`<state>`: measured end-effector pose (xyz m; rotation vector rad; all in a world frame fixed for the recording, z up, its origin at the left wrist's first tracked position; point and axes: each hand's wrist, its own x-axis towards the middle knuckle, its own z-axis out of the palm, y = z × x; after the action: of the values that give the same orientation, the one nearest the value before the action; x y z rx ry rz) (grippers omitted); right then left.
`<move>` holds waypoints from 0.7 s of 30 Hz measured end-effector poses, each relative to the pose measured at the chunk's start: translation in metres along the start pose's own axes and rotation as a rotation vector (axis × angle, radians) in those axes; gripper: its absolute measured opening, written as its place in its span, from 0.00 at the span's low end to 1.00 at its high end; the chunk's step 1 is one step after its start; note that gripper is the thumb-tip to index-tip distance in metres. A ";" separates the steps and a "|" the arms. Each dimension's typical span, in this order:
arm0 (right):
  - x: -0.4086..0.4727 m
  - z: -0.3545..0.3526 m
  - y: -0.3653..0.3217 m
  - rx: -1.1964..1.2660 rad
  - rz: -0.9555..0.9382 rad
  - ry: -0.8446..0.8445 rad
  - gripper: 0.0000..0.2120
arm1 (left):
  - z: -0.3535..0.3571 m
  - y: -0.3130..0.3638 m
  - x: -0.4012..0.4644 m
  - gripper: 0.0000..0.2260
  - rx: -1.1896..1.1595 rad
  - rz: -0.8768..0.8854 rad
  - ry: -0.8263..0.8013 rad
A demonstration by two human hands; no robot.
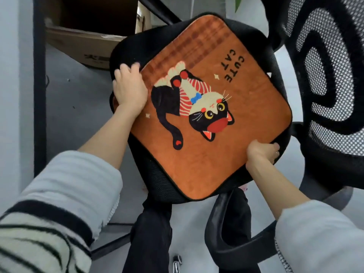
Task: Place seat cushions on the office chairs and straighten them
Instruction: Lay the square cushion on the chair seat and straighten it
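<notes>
The orange cat cushion (212, 107) lies flat on the black office chair seat (157, 186), turned diamond-wise, corners overhanging. The left hand (129, 89) grips its left corner, fingers curled over the edge; the right hand (261, 153) pinches the right corner, fingertips hidden beneath. The mesh backrest (327, 79) is cut off at the right.

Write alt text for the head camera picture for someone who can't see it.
An orange seat cushion with a cartoon cat and the words CUTE CAT lies on a black office chair seen from above. The left hand holds the cushion's left corner and the right hand grips its near right edge. A cardboard box sits on the floor behind.
</notes>
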<state>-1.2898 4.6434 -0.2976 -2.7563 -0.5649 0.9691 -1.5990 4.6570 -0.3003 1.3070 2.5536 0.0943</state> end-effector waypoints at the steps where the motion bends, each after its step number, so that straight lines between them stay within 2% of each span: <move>1: 0.000 -0.003 0.001 0.041 0.028 -0.009 0.27 | -0.002 -0.004 -0.009 0.16 -0.038 -0.027 -0.023; 3: -0.004 -0.013 0.001 0.063 0.045 -0.038 0.22 | -0.009 -0.014 -0.033 0.15 -0.130 -0.131 -0.061; 6: -0.016 -0.021 -0.015 0.002 -0.100 -0.064 0.17 | -0.018 -0.026 -0.058 0.14 -0.208 -0.274 -0.068; 10: -0.037 -0.027 -0.066 -0.039 -0.354 -0.088 0.20 | -0.031 -0.039 -0.086 0.13 -0.335 -0.518 -0.137; 12: -0.038 -0.030 -0.097 -0.055 -0.484 -0.075 0.22 | -0.027 -0.042 -0.106 0.14 -0.430 -0.600 -0.229; 14: -0.035 -0.033 -0.125 -0.126 -0.632 -0.057 0.22 | -0.017 -0.036 -0.129 0.12 -0.496 -0.600 -0.386; 17: -0.026 -0.033 -0.147 -0.347 -0.820 -0.071 0.23 | -0.002 -0.017 -0.162 0.03 -0.650 -0.657 -0.555; 19: -0.016 -0.031 -0.138 -0.518 -0.816 -0.112 0.27 | 0.005 -0.005 -0.177 0.05 -0.578 -0.649 -0.539; 21: -0.005 -0.027 -0.116 -0.649 -0.755 -0.208 0.30 | 0.012 0.005 -0.189 0.13 -0.374 -0.538 -0.413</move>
<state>-1.3106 4.7463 -0.2419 -2.4837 -2.0655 0.9733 -1.4871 4.5070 -0.2719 0.4268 2.2870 0.1640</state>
